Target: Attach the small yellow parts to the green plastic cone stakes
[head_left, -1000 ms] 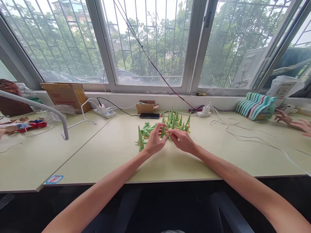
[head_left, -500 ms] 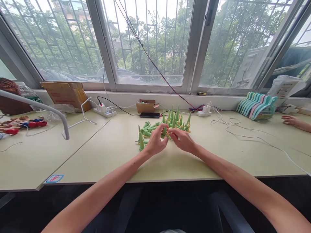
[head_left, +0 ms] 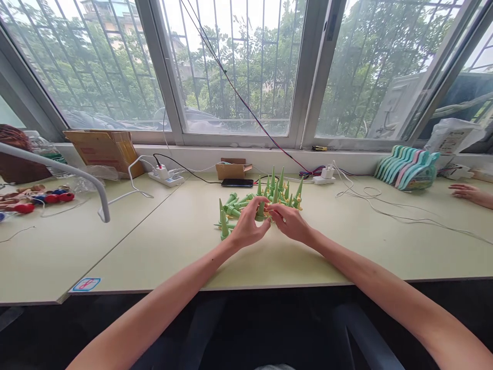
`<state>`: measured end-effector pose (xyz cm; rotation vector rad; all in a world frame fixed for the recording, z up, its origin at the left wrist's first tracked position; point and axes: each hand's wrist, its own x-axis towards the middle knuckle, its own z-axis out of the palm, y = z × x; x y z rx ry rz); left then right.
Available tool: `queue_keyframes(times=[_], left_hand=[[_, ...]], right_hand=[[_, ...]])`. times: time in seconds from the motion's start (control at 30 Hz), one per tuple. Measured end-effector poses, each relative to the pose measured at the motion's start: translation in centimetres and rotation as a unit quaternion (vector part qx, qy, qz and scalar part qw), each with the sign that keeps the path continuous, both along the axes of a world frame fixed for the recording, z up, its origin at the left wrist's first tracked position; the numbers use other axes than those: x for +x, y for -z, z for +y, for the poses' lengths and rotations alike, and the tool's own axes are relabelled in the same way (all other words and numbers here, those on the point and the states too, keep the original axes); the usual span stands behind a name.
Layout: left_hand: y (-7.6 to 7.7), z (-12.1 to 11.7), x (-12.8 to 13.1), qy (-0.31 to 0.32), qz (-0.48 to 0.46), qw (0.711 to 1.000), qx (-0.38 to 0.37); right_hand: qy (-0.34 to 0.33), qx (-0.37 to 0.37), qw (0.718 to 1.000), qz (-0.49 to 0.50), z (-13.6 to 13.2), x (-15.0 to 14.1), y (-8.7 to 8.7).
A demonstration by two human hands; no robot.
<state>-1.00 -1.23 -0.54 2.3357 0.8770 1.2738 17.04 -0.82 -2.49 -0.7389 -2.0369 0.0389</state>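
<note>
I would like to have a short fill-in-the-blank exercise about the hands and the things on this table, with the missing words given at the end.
The left hand holds a pointed cone, close to the right hand; the cone's colour is ____.
The black phone lies in front of a small open cardboard ____.
The red pieces lie near the picture's ____ edge.

Missing words: green; box; left.

Green cone-shaped pieces with yellow bits stand or lie clustered on the table.
</note>
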Motion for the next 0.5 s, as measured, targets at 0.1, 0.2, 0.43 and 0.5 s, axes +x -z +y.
queue_keyframes(times=[0.1, 0.2, 0.43, 0.5], left_hand=[[0.03, 0.01, -0.01, 0.01, 0.005, 1.0, 0.01], [0.23, 0.26, -0.01, 0.013, 0.009, 1.0, 0.016], [0.54, 0.63, -0.04, 0.01, 0.016, 1.0, 0.013], [0.6, 0.64, -0.02, 0.007, 0.017, 1.0, 0.019]], right_hand=[[0.002, -0.009, 1.0, 0.0, 0.08, 0.11, 0.11], [0.001, -0.01, 1.0, 0.001, 0.14, 0.17, 0.17], [0.008, -0.002, 1.0, -0.001, 0.01, 0.13, -0.03], [0.008, 0.003, 1.0, -0.001, -0.06, 0.14, -0.11]])
